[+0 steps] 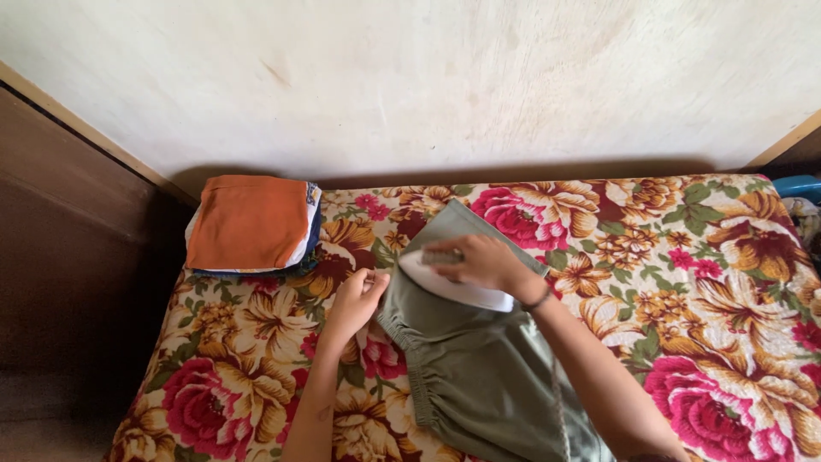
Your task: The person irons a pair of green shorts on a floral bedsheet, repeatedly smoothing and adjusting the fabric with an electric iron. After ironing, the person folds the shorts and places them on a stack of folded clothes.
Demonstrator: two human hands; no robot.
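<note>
Right hand (pixel 487 261) grips iron (pixel 453 287) on your green garment (pixel 479 368), floral bed (pixel 701 282) | left hand (pixel 359 295) pinches waistband | risk: scorching if iron lingers; cord snagging.

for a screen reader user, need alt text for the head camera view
Seen from above, a person's right hand presses a white iron onto an olive green garment with a gathered waistband, while the left hand grips the garment's edge. It lies on a floral cloth; a folded stack topped in orange sits by the wall.
</note>
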